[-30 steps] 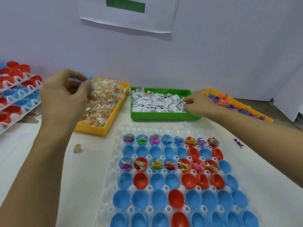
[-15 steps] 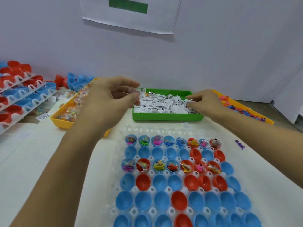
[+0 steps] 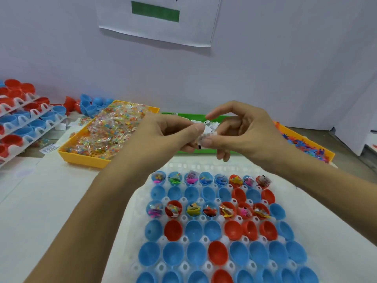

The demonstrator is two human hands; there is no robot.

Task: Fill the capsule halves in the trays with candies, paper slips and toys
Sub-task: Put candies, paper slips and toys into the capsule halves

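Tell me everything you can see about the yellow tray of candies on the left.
The yellow plastic tray is a shallow rectangular bin with low walls and a perforated floor showing at its near corner. It lies flat on the white table, angled, left of the green tray. Small clear-wrapped packets of multicoloured candies heap inside, nearly filling it. The person's left hand is in front of its right edge; contact cannot be told.

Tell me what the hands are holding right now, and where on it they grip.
Both the left hand and right hand pinch small white paper slips by their edges; the count cannot be told.
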